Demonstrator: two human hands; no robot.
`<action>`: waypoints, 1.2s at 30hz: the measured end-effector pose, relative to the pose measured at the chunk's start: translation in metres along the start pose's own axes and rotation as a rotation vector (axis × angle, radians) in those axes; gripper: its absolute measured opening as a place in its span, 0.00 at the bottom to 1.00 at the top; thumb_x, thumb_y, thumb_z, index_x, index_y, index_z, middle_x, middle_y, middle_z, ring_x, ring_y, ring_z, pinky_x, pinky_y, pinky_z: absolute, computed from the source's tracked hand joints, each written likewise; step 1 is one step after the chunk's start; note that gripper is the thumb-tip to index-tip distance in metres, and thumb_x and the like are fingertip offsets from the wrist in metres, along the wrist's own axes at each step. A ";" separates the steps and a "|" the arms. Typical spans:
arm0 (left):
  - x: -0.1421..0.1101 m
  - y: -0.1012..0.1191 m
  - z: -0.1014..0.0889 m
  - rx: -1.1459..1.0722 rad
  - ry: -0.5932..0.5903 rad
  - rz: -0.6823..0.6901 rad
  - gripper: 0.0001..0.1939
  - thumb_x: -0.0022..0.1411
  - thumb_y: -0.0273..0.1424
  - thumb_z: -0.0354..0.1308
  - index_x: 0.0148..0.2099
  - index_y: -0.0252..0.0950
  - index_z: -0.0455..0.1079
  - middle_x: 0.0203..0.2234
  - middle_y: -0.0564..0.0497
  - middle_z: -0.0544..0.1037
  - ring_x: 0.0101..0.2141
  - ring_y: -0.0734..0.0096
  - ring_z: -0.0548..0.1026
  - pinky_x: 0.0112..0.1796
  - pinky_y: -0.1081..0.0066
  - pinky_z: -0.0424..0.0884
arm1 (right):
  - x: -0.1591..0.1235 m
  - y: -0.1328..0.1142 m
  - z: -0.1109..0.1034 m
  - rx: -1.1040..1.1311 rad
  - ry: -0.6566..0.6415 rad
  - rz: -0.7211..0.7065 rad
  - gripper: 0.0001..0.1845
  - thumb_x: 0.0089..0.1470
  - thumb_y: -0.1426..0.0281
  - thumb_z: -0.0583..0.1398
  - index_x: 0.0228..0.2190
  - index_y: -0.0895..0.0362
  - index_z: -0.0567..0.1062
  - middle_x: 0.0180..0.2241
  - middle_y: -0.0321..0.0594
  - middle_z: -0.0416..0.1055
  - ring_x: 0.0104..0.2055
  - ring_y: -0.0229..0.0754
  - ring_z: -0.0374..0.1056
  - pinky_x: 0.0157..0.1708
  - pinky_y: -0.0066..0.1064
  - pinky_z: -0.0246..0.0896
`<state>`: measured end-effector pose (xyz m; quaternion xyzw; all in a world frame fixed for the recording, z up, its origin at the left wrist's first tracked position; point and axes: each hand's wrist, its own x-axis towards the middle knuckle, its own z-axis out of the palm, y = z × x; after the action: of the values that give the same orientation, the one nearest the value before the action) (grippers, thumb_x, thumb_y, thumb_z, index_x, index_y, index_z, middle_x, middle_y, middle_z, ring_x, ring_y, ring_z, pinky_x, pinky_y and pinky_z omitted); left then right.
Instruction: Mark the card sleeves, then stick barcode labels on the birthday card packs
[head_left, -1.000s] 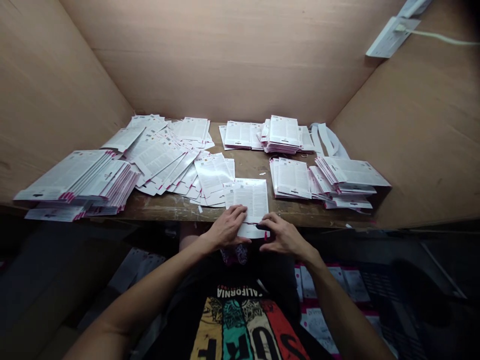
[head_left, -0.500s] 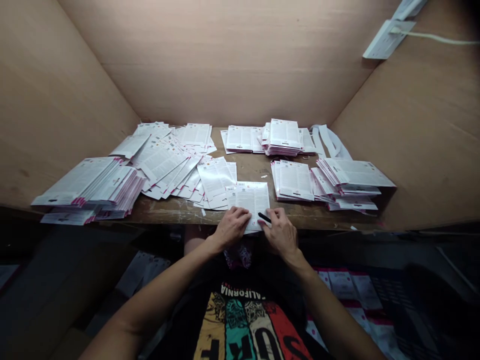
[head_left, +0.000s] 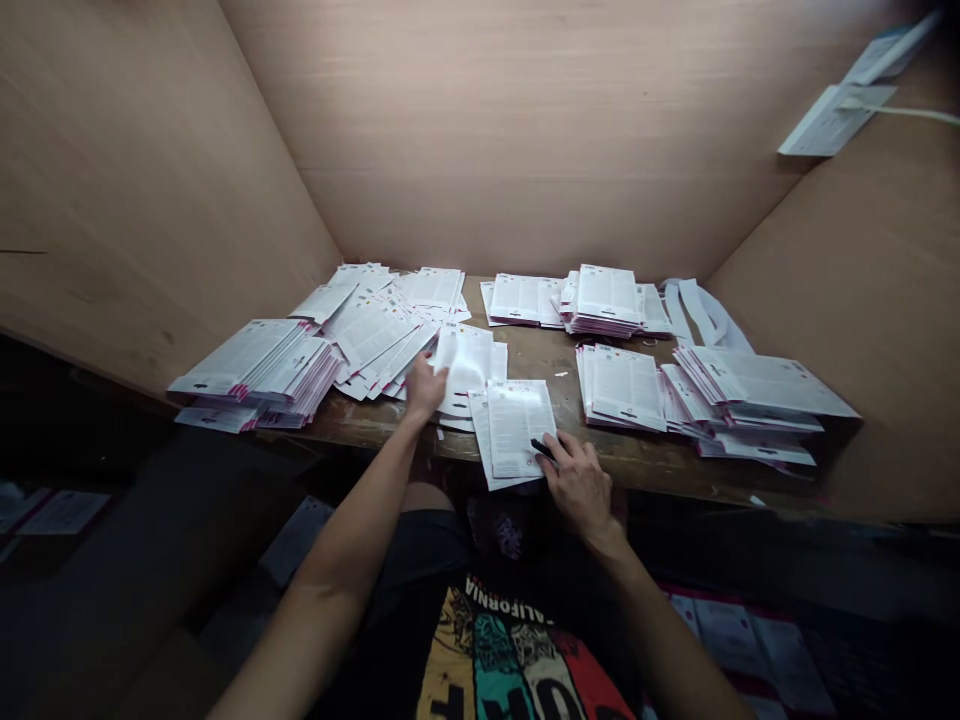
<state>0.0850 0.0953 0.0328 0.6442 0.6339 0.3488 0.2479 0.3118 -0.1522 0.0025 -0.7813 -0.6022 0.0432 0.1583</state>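
Observation:
My left hand [head_left: 426,388] reaches forward with its fingers against a loose pile of white leaflets with magenta edges [head_left: 465,362]. My right hand [head_left: 577,487] grips a black marker pen [head_left: 543,449] by its near end. The pen's tip lies at the lower right edge of a small stack of printed leaflets [head_left: 516,428], which sits slightly askew near the table's front edge. Part of the pen is hidden by my fingers.
Several stacks of leaflets [head_left: 630,388] cover the scarred wooden table [head_left: 540,358] left and right, with a white strap [head_left: 701,315] at the back right. Plywood walls surround it. A white power strip [head_left: 832,120] hangs on the right wall. More leaflets [head_left: 750,640] lie below the table.
My left hand has left the front stack and moved forward to the left pile. The stack now lies uncovered, with the pen still in my right hand. The view has shifted.

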 end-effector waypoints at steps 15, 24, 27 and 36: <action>-0.147 0.017 0.035 -0.001 -0.183 0.259 0.15 0.69 0.35 0.56 0.54 0.37 0.74 0.33 0.47 0.77 0.35 0.59 0.76 0.43 0.58 0.75 | 0.026 0.019 -0.007 0.396 -0.038 0.154 0.25 0.67 0.56 0.56 0.59 0.53 0.76 0.48 0.48 0.81 0.46 0.53 0.76 0.46 0.41 0.69; -0.148 -0.001 0.014 0.020 -0.204 0.297 0.26 0.70 0.43 0.59 0.64 0.37 0.67 0.56 0.37 0.74 0.54 0.47 0.75 0.55 0.47 0.75 | 0.031 0.021 -0.003 0.323 -0.021 0.140 0.25 0.67 0.61 0.55 0.61 0.55 0.74 0.50 0.51 0.79 0.50 0.54 0.75 0.51 0.42 0.67; -0.148 0.003 0.024 -0.044 -0.336 0.305 0.26 0.70 0.38 0.58 0.67 0.37 0.64 0.53 0.39 0.78 0.52 0.50 0.78 0.54 0.49 0.76 | 0.035 0.014 -0.001 0.288 -0.052 0.107 0.25 0.66 0.62 0.57 0.61 0.54 0.74 0.46 0.50 0.79 0.47 0.54 0.75 0.50 0.42 0.68; -0.132 0.024 0.029 0.240 -0.518 0.863 0.29 0.66 0.42 0.64 0.66 0.39 0.69 0.71 0.39 0.60 0.71 0.40 0.53 0.67 0.43 0.60 | 0.043 0.043 -0.024 0.685 0.249 0.265 0.29 0.66 0.46 0.54 0.41 0.57 0.81 0.36 0.47 0.79 0.39 0.49 0.73 0.41 0.37 0.68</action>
<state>0.1286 -0.0330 0.0145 0.9361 0.2640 0.1732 0.1547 0.3697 -0.1259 0.0171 -0.7534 -0.4230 0.1667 0.4750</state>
